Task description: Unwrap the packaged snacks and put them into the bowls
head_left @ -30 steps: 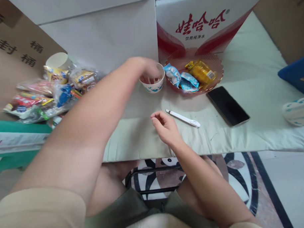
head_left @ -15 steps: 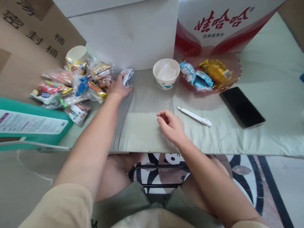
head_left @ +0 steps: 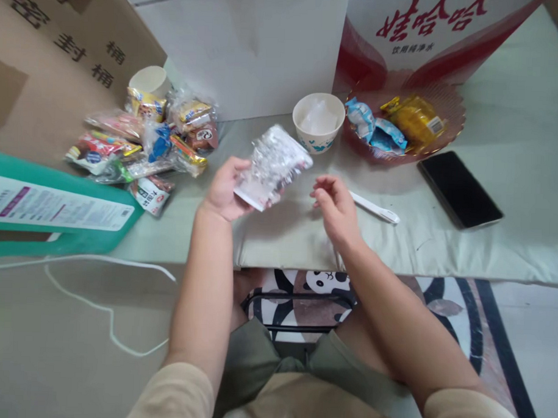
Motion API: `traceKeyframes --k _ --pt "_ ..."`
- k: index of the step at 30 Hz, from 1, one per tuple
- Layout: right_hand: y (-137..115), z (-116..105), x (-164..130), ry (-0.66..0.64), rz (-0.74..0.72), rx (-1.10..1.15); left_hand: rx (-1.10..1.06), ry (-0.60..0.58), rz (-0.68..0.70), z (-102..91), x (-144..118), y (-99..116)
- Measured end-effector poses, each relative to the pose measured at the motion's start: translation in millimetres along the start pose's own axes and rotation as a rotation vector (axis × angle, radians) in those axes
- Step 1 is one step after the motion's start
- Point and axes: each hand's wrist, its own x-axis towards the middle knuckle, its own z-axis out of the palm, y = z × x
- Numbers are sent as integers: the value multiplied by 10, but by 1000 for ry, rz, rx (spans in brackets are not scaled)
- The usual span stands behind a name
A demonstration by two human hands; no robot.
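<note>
My left hand is closed round the lower left edge of a silvery snack packet, held tilted above the table. Its printed side is mostly turned away. To the right of the packet, my right hand hovers with its fingers curled and apart, holding nothing and not touching the packet. Partly behind that hand lies a white utility knife. Just beyond the packet stands a paper cup with crumpled clear plastic inside.
Several wrapped snacks are heaped at the left beside a green container. A pink-tinted bowl holds blue and yellow packets. A phone lies at the right. White and red-and-white boxes stand behind.
My left hand has lifted the packet from beside the snack heap and brought it right and nearer to me. My right hand stays close by, its fingers slightly more apart.
</note>
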Motion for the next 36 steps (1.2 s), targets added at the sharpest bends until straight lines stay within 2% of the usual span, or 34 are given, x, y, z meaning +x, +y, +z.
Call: traceKeyframes --k 1,3,5,8,11,13,15,17,19,21,23,26,28,30,32,34,36 --pt "-11 -33 15 5 23 56 3 -77 -29 64 -61 -77" --pt "-34 -97 23 -75 76 92 -4 -209 -105 170 -126 -230" --pt "-38 -150 3 -168 105 41 -57 -248 -149 231 -135 -360" --pt "25 -193 -42 -127 140 -13 -188 -137 -103 256 -116 -516" --pt "132 -205 -55 -21 152 -109 -183 5 47 300 -96 -655" --pt "173 -217 -47 22 67 -270 -83 87 173 362 -76 -725" --pt "173 -261 -35 63 -87 -449 46 158 265 419 -49 -763" --pt "155 -360 -23 121 -232 -629 164 223 305 439 -25 -779" --pt "156 -517 -14 199 -293 -821 243 297 321 413 -12 -796" --pt "197 -703 -6 273 -251 -995 276 371 326 354 -11 -830" --pt "260 -868 -2 292 -184 -1103 292 412 324 289 -19 -877" --pt "304 -961 -13 304 -191 -1121 346 398 337 228 -40 -919" --pt "265 -876 -40 334 -251 -991 404 368 375 224 -59 -907" --pt "183 -686 -89 292 -281 -795 458 348 425 242 -77 -871" --pt "90 -449 -150 139 -252 -661 496 346 456 268 -92 -834" --pt "12 -229 -198 -28 -193 -622 521 346 463 291 -99 -812" --pt "-33 -73 -217 -117 -138 -609 541 336 462 302 -102 -809"
